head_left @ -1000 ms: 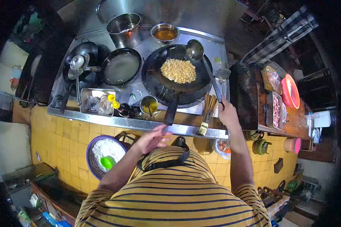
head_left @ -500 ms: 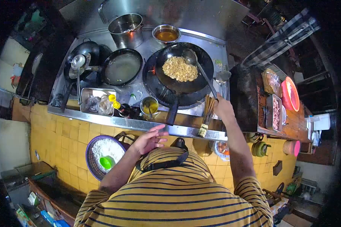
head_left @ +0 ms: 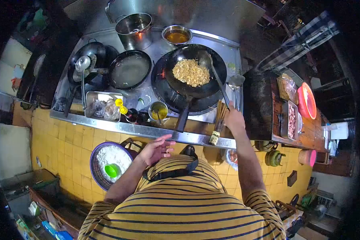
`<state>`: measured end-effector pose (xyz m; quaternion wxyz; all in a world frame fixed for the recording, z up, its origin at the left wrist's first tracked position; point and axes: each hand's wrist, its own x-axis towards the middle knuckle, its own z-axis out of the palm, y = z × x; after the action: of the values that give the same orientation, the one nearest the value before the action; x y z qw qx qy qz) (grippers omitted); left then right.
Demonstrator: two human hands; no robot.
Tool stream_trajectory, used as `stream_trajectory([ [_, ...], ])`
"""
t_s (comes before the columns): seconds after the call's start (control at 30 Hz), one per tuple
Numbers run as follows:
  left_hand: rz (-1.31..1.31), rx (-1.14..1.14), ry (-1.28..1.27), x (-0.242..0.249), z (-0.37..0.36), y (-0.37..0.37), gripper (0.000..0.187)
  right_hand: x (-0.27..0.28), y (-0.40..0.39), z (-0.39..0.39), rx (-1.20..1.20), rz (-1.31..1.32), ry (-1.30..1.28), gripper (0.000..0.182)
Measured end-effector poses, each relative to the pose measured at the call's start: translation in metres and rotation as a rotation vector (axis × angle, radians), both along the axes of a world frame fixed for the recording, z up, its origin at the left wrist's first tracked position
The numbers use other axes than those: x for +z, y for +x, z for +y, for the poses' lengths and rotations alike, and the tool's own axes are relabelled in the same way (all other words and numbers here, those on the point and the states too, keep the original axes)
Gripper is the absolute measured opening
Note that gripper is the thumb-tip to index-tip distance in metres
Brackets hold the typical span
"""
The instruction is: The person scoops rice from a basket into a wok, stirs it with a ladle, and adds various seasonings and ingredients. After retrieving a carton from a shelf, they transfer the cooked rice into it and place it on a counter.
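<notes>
My right hand [head_left: 234,119] is closed around the handle of a long metal ladle [head_left: 219,82]. Its bowl rests inside a black wok [head_left: 202,91], against the far right side. Light-brown, crumbly food [head_left: 191,73] lies heaped in the wok beside it. The wok's handle [head_left: 183,119] points toward me. My left hand [head_left: 156,151] hovers in front of the stove edge, fingers spread and holding nothing. A bamboo brush [head_left: 217,128] lies next to my right hand. Nearest to my left hand on the counter is a metal cup of yellow liquid [head_left: 158,111].
Left on the stove are a dark pan [head_left: 130,71], another wok [head_left: 93,51] with a ladle [head_left: 83,64], and a metal tray [head_left: 104,96]. A tall pot [head_left: 134,40] and a bowl of brown liquid [head_left: 177,37] stand behind. A purple basket [head_left: 95,170] sits below left.
My right hand and the ladle have shifted slightly toward me. The heap of food looks a little rearranged. My left hand has barely moved.
</notes>
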<state>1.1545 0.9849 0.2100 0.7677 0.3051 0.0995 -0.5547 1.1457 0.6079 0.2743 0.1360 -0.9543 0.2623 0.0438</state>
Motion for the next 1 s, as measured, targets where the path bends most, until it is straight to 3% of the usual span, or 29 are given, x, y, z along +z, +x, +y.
stream_trajectory([
  [0.1,-0.015,-0.012,-0.024,0.000,0.002,0.001,0.052,0.003,0.006,-0.004,0.079,0.019,-0.037,0.049],
  [0.17,-0.010,0.002,-0.040,-0.002,0.002,0.001,0.051,0.015,0.000,0.009,0.003,-0.014,0.009,0.049],
  [0.3,-0.022,-0.005,0.006,-0.004,0.001,0.000,0.052,-0.005,0.001,-0.004,0.018,0.053,-0.025,0.047],
  [0.57,-0.029,-0.032,-0.009,-0.007,-0.007,0.008,0.055,-0.028,0.002,0.016,0.002,-0.159,0.232,0.043],
  [0.6,-0.039,-0.030,-0.025,-0.007,-0.008,0.010,0.054,-0.060,-0.002,0.012,0.001,-0.271,0.213,0.044],
  [0.7,-0.033,-0.025,-0.072,-0.009,-0.011,0.009,0.055,-0.051,-0.012,0.009,0.091,-0.165,0.323,0.046],
  [0.73,-0.049,-0.041,-0.027,-0.010,-0.011,0.009,0.055,-0.029,-0.012,0.013,-0.030,-0.070,0.437,0.046],
  [0.83,-0.065,-0.048,-0.010,-0.012,-0.015,0.014,0.053,-0.025,-0.021,0.020,0.052,-0.149,0.237,0.046],
  [0.9,-0.063,-0.042,-0.033,-0.016,-0.017,0.016,0.052,-0.018,-0.027,0.009,0.082,-0.133,0.259,0.046],
  [1.0,-0.054,-0.051,-0.079,-0.029,-0.018,0.023,0.049,0.039,-0.035,0.011,0.116,-0.016,0.269,0.046],
])
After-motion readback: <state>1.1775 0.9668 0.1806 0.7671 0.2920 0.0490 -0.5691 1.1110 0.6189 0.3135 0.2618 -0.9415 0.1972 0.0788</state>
